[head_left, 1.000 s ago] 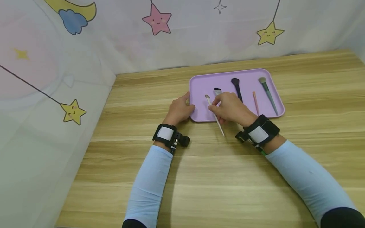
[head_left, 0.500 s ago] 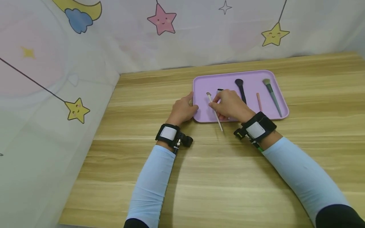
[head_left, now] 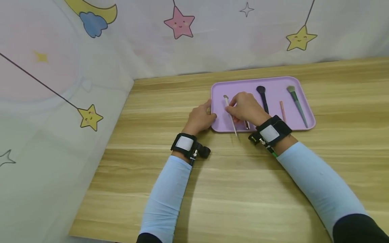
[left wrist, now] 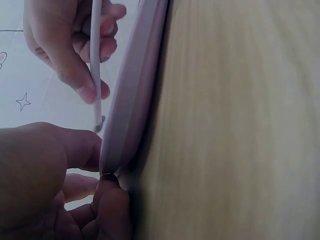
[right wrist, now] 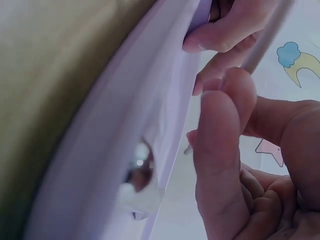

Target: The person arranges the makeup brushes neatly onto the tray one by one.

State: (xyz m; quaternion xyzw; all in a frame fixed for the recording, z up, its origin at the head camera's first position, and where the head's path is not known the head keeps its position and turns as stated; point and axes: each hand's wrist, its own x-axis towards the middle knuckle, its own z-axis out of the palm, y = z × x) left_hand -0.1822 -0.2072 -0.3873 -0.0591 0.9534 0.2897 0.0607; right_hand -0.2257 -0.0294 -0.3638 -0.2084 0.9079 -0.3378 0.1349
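Observation:
My right hand pinches the handle of a thin white makeup brush between thumb and fingers. Its small brownish head points away from me, over the left part of a lilac tray, and its tail end reaches past the near rim. With thumb and fingers, my left hand holds the tray's left edge; the left wrist view shows the pale rim between them. Beneath my right hand lies another brush, mostly hidden; its shiny brown end peeks out near the front rim.
Right of my hand, the tray holds a black fluffy brush, a thin pink stick-like tool and a green brush. The tray sits on a wood-grain table, before a star-printed cloth backdrop.
My right hand has carried the white brush slightly away from me over the tray, covering the black-tipped brush head seen earlier. The left hand keeps its place on the tray. The head view has shifted.

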